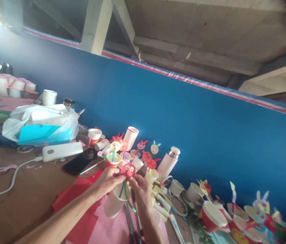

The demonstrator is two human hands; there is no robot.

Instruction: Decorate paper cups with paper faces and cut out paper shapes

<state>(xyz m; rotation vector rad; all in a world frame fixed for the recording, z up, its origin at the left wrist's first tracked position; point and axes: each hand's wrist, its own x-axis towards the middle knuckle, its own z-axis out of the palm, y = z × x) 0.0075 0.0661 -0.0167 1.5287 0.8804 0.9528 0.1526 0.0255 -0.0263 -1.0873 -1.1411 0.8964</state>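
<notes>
A small red paper face [128, 170] with two eyes is pinched between both hands above a white paper cup [114, 204]. My left hand [111, 179] grips its left edge, fingers closed. My right hand [142, 189] has thumb and fingers closed on its lower right edge. Below the face, a blue strip [121, 191] runs down into the cup, and a green strip [130, 204] curves over the cup's right side. The cup tilts in view above red paper [78, 200] and pink paper [102, 228]. Scissors [128, 220] lie just right of the cup.
Behind my hands stand several cups with paper faces [115, 146] and a pink thermos [168, 164]. Decorated cups [214, 217] crowd the right. Leftward are a phone [78, 163], a white power bank [62, 151] with cable and a plastic bag [41, 122]. A blue partition [183, 118] rises behind.
</notes>
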